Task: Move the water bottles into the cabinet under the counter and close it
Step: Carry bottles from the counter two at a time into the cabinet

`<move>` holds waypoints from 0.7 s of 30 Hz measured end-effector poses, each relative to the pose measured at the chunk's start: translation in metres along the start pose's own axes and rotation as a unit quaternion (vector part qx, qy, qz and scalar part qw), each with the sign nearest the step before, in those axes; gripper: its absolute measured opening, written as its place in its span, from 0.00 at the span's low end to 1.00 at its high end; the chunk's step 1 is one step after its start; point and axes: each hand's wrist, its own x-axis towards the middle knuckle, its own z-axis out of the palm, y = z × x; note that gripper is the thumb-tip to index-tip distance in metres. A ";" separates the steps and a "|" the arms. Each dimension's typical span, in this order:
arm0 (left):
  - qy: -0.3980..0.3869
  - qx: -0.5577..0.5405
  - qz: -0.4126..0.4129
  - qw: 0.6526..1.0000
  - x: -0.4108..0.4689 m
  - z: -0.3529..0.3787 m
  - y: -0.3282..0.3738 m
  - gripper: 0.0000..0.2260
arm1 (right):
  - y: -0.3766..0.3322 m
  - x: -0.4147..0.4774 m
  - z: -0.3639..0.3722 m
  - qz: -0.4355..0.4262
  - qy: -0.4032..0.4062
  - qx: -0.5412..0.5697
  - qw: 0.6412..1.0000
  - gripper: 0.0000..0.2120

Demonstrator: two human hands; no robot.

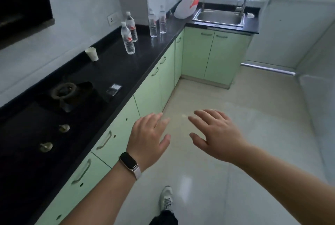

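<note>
Four water bottles [128, 40] upright on the black table [112, 65], in two pairs, long axes vertical, toward the sink [219, 17] end. Cabinet doors [154, 87] beneath them all closed. Left grip [147, 137] empty, fingers spread, just off the table edge. Right grip [217, 134] empty, likewise spread, over the floor [244, 112]. Bottles lie ahead and leftward, well apart from both grips; left grip nearer. Judgement: step forward before any reach.

Four water bottles [128, 38] upright on counter [112, 65]; cabinet doors [150, 87] closed.
</note>
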 end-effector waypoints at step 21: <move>0.011 -0.039 0.065 0.997 0.217 0.070 -0.145 0.19 | 0.081 0.225 0.040 0.070 0.006 -0.055 0.996 0.25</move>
